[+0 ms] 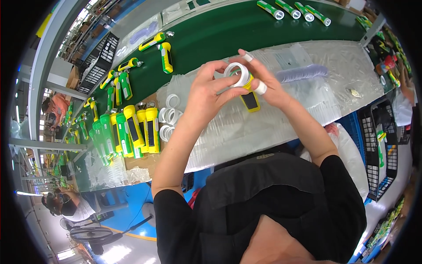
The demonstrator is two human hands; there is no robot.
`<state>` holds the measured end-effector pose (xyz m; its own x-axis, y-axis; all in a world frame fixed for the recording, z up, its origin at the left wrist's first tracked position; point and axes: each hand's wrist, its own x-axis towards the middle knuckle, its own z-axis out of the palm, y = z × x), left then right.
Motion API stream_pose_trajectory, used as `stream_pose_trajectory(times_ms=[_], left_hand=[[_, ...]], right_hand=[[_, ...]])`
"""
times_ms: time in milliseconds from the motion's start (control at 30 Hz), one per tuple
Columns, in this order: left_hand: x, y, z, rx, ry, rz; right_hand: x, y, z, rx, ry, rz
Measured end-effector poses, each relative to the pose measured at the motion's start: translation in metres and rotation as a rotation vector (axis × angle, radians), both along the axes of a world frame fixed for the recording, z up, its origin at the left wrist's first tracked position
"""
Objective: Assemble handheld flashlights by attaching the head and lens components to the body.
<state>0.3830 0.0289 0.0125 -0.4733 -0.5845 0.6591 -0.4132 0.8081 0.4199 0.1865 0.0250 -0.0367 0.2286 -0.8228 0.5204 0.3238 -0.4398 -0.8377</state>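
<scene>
My left hand is closed, its thumb and fingers around a white plastic ring. The ring is in front of the head end of a yellow flashlight with a dark panel on its body; I cannot tell whether it is seated on it. My right hand is closed around that flashlight's upper part, with white coverings on two fingertips. Beside my left forearm lie several loose white rings. To their left stands a row of yellow and green flashlight bodies.
A green conveyor belt runs beyond the plastic-covered table. On it lie scattered flashlights, and several finished-looking green ones at the far right. A black crate is at right. Other people work at left.
</scene>
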Motion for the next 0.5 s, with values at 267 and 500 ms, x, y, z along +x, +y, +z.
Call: stream_pose_trajectory(times_ms=[267,500], left_hand=[[-0.031,-0.004,-0.013,-0.023,0.012,-0.093],[-0.051,-0.004,-0.023,0.166,0.054,-0.129]], right_hand=[[-0.066,-0.002,0.067,-0.446,0.863,-0.165],[-0.059,-0.011,0.123,-0.360,1.389,0.166]])
